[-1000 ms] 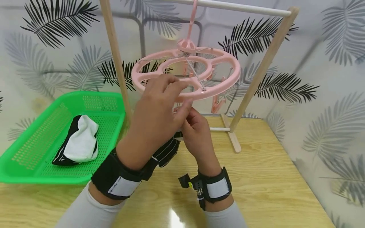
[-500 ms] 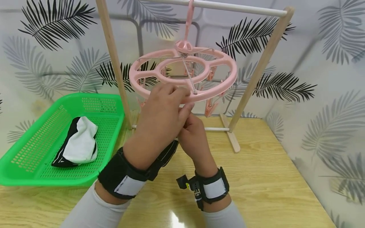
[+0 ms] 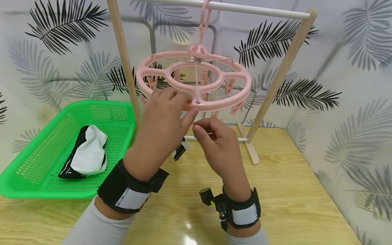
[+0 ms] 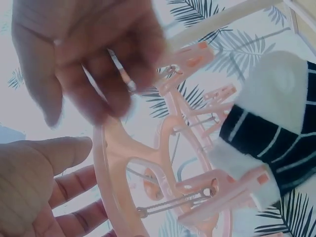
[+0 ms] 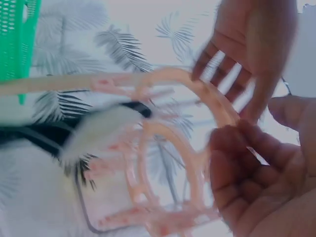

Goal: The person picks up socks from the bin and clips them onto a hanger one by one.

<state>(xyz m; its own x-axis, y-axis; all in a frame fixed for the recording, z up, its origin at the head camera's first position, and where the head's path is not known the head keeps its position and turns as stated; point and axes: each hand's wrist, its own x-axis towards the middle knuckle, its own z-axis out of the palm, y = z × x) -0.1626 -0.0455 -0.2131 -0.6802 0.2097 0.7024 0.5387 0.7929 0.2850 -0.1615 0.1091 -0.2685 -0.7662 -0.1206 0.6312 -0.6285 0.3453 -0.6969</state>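
A pink round clip hanger (image 3: 228,103) hangs from the rack's white bar. My left hand (image 3: 160,119) holds its near rim, fingers on the far side and thumb on the near side in the left wrist view. Just right of it and below the rim is my right hand (image 3: 220,146), fingers loosely curled with nothing visible in them. A black-and-white sock (image 4: 264,133) hangs from a pink clip (image 4: 232,195) under the ring. In the head view only its end shows below my left hand; in the right wrist view it is blurred.
At left stands a green basket (image 3: 27,163) with a folded black-and-white sock bundle (image 3: 88,153) in it. The rack's wooden posts (image 3: 280,78) flank the hanger. Below lies the wood-grain table (image 3: 288,190), with a leaf-patterned backdrop behind it.
The ring has turned, its near spoke and clips shifting left. The hanging sock has moved away from me. My right hand has separated from the left and moved right.
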